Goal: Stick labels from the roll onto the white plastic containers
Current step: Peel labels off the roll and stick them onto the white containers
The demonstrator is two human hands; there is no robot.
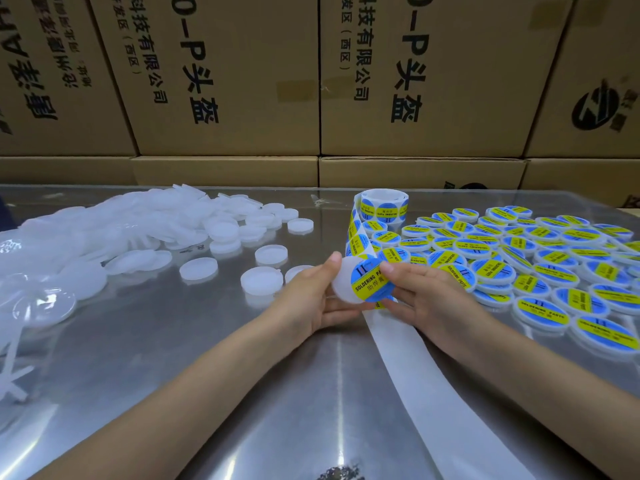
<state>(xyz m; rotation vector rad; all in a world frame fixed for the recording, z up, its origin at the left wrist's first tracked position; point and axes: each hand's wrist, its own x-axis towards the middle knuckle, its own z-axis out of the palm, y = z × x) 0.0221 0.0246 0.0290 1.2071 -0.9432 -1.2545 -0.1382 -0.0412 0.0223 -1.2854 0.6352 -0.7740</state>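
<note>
Here the left hand (311,299) pinches a white container (343,284) steady while the right hand (412,292) pinches a label (372,280) onto it, just beside the roll (382,202).

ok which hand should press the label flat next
Right. The right hand has its thumb on the label already, while the left hand holds the white container steady.

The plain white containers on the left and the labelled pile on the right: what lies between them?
In the head view, the label roll with its strip, and both hands: left hand, right hand.
</note>
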